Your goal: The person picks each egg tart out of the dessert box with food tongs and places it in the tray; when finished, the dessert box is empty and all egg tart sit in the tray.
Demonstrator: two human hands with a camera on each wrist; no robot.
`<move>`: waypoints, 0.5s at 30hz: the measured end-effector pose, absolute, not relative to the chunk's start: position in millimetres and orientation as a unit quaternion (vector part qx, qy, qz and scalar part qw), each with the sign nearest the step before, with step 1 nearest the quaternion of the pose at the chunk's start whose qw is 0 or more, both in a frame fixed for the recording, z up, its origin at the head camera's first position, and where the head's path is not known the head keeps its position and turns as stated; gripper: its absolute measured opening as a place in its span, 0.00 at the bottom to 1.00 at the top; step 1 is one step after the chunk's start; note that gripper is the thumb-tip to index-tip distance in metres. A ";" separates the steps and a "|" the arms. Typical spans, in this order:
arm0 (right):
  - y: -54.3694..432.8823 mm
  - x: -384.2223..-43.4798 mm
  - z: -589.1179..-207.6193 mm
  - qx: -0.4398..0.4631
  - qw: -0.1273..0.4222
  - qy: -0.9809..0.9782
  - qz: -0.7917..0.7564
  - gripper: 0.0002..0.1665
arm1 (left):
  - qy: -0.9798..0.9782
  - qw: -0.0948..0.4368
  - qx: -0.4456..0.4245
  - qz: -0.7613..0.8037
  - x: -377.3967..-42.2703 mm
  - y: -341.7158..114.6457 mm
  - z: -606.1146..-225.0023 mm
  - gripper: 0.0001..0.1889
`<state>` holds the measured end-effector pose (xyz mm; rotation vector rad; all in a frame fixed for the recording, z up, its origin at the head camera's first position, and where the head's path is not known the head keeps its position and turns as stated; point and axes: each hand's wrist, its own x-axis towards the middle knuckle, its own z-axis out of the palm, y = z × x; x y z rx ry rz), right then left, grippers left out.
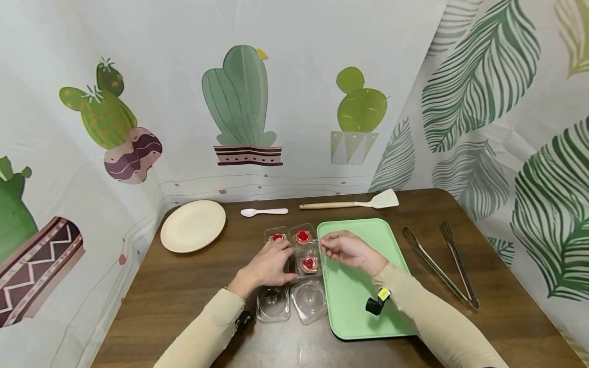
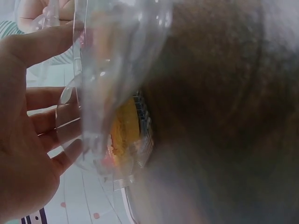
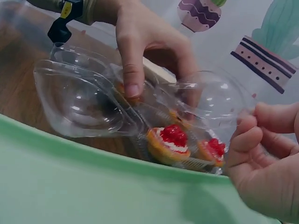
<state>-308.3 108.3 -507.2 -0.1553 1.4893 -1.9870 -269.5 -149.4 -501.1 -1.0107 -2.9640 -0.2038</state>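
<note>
A clear plastic clamshell container (image 1: 316, 228) holds tarts topped with red fruit, including one tart (image 1: 309, 263) near its right side and another tart (image 3: 170, 139) seen in the right wrist view. My left hand (image 1: 271, 263) rests over the container's left part, thumb and fingers spread and touching the plastic; it hides part of what lies beneath. At the container's right side my right hand (image 1: 347, 249) pinches the rim of a clear domed lid (image 3: 212, 95) between thumb and fingers. Two other domed lids (image 1: 309, 300) lie folded open toward me.
A green tray (image 1: 363, 317) sits right of the container, under my right hand. Metal tongs (image 1: 434, 266) lie beyond it. Along the back are a cream plate (image 1: 193, 226), a pink spoon (image 1: 264, 211) and a white spatula (image 1: 384, 199) with a wooden handle.
</note>
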 end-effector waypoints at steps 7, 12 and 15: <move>112.0 -303.9 -495.0 -0.113 0.273 0.582 -0.758 0.09 | -0.944 0.005 -0.324 -0.061 -268.4 -148.1 -502.2 0.36; 113.4 -296.4 -487.8 -0.178 0.216 0.606 -0.745 0.04 | -0.942 0.011 -0.328 -0.063 -268.3 -146.8 -503.1 0.36; 113.1 -290.9 -482.2 -0.215 0.173 0.641 -0.716 0.08 | -0.943 0.008 -0.325 -0.064 -268.1 -146.1 -503.2 0.36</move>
